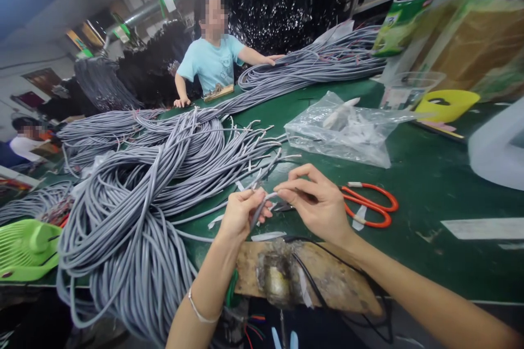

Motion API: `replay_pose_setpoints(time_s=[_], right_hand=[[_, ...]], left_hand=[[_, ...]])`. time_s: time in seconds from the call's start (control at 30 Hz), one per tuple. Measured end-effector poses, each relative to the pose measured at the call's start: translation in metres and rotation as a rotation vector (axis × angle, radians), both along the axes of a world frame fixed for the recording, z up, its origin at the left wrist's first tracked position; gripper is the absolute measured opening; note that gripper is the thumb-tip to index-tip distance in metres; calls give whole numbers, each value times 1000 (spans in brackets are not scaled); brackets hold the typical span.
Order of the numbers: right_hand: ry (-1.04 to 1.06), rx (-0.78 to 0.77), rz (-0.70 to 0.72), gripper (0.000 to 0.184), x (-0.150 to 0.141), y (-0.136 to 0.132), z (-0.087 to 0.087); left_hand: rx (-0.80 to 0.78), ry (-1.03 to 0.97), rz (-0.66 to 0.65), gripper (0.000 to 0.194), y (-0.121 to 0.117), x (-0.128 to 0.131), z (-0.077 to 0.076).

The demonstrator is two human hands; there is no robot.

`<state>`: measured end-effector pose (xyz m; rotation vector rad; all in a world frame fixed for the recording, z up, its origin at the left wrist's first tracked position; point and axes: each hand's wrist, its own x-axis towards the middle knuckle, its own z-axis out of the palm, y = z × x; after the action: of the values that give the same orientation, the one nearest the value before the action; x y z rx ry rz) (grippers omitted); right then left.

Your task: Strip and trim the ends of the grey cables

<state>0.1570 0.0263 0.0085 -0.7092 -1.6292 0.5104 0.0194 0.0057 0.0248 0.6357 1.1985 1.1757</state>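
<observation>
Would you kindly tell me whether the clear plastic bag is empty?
The plastic bag is not empty: white contents show through it; how full is unclear.

left hand [244,211]: bare | right hand [317,204]: bare | left forearm [215,278]: thin, pale, curved bracelet [199,315]

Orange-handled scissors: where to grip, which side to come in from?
Likely best by the orange handle loops, fingers coming from the person's right. The loops point right, spread side by side on the green table, with nothing over them. The blades run left and are partly hidden by the right hand, so that end looks worse.
</observation>
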Motion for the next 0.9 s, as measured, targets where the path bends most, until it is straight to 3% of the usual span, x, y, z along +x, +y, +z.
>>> replay_pose_setpoints(time_s=[0.27, 0.47, 0.57, 0.77, 0.9], right_hand=[[69, -172, -26, 22, -3, 4, -2], [123, -208, -31, 25, -1, 7, -2], [98, -216, 20, 26, -1, 6, -3], [40, -119, 21, 26, -3, 1, -4], [30, 7, -41, 18, -6, -6, -5]], left_hand=[[130, 34, 69, 52, 0, -7, -1], [157, 162, -336, 40, -4, -23, -1], [139, 99, -399, 38, -4, -21, -4], [83, 47, -85, 37, 0, -11, -7], [134, 81, 83, 38, 1, -5, -10]])
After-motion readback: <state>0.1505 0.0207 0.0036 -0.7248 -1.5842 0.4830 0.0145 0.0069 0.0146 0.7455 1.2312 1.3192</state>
